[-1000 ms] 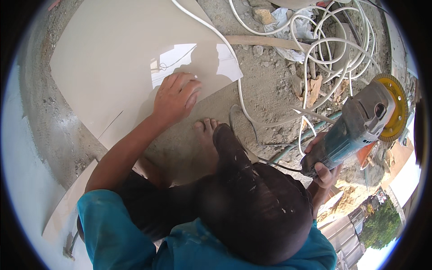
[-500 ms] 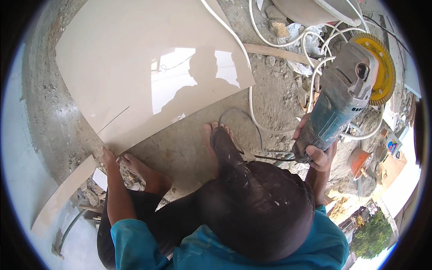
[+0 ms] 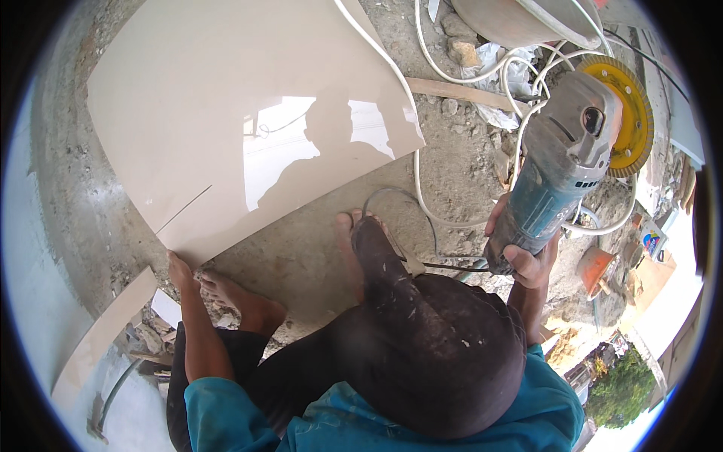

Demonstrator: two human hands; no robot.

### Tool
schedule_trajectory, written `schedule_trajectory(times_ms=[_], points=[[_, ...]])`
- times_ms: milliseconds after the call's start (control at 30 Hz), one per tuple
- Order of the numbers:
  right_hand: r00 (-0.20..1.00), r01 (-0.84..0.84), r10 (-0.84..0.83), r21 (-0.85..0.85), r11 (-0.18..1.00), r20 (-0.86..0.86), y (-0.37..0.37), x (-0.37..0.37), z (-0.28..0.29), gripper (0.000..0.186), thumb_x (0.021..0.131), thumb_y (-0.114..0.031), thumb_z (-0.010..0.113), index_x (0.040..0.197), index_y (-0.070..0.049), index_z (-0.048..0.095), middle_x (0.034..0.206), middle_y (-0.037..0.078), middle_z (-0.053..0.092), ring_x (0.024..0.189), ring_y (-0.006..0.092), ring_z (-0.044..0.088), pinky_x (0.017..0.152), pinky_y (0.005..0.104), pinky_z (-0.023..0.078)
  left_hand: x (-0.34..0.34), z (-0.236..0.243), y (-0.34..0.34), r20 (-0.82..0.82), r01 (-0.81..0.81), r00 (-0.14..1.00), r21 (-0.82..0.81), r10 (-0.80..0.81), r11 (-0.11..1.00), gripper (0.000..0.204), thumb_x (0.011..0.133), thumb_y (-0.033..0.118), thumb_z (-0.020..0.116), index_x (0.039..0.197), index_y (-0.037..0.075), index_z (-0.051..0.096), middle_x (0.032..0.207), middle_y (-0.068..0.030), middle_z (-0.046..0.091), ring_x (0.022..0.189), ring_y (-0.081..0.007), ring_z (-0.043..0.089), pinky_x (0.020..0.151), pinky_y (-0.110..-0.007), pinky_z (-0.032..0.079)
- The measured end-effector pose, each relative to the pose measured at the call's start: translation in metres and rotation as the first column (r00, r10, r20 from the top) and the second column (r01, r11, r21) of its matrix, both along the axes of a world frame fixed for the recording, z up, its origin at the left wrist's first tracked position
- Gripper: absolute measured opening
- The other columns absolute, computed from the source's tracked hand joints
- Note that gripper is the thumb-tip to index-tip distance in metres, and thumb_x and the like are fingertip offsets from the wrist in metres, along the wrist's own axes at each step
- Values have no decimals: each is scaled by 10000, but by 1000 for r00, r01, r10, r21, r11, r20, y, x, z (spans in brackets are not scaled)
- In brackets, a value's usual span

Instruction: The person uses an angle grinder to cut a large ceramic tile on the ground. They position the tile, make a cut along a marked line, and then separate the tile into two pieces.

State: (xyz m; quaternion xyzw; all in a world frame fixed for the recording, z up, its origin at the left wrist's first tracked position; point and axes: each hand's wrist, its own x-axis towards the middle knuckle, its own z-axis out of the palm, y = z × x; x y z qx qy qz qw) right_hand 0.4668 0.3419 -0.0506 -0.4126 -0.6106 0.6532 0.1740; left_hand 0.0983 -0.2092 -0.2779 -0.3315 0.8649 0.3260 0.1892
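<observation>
My right hand [image 3: 529, 262] grips the rear body of a teal and grey angle grinder [image 3: 553, 177]. Its yellow-faced cutting disc [image 3: 626, 117] points up and away at the right, clear of the tile. A large glossy beige floor tile [image 3: 181, 98] lies in front of me, reflecting a head and shoulders. Near its closest corner, a short dark straight line [image 3: 184, 209] runs in from the left edge. My left hand [image 3: 182, 270] holds that corner, its fingers partly hidden at the edge. My bare feet [image 3: 245, 300] are beside the tile.
A white cable [image 3: 416, 177] crosses the tile's right edge and coils over rubble. A pale basin [image 3: 527, 22] stands at the far right, with a wooden strip [image 3: 467, 92] below it. An orange container [image 3: 595, 270] sits at right. A narrow tile strip [image 3: 105, 328] lies at left.
The grinder has shifted slightly left in my right hand. The tile and its reflection appear moved a little, partly with the view. My left hand stays at the tile corner.
</observation>
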Motion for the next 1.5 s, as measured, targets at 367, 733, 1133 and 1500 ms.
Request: schedule_trajectory(times_ms=[367,733,1133,1500], points=[[1000,-3,3,-24,1000,-14,-3,-11,-1,754,666,-260,802,1259,92,500,915,164,669,750,199,665,626,304,525,4,13,-3,40,-65,997,169,59,983,603,1044,566,426,1342,58,556,1155,-91,639,938,-240,627,713,-415,515],[998,-58,58,-10,998,-8,2,-17,1,798,675,-325,822,1267,93,487,886,170,660,728,198,659,596,296,512,35,32,24,161,-27,987,244,-13,970,568,1080,508,376,1293,16,567,1087,-124,624,837,-236,629,601,-359,516],[992,-125,126,54,991,-23,-3,-28,5,861,675,-418,849,1263,77,461,868,154,648,670,181,643,555,282,496,76,82,67,195,262,945,24,-261,965,634,1088,485,350,1266,-58,623,1122,-192,670,932,-282,698,696,-397,596],[984,-172,171,-32,985,-44,-26,-48,37,836,708,-449,846,1254,61,470,840,138,643,676,185,646,557,289,506,77,62,33,346,849,527,-252,-776,465,567,1059,403,348,1093,-26,717,954,-288,713,902,-411,721,920,-496,532]])
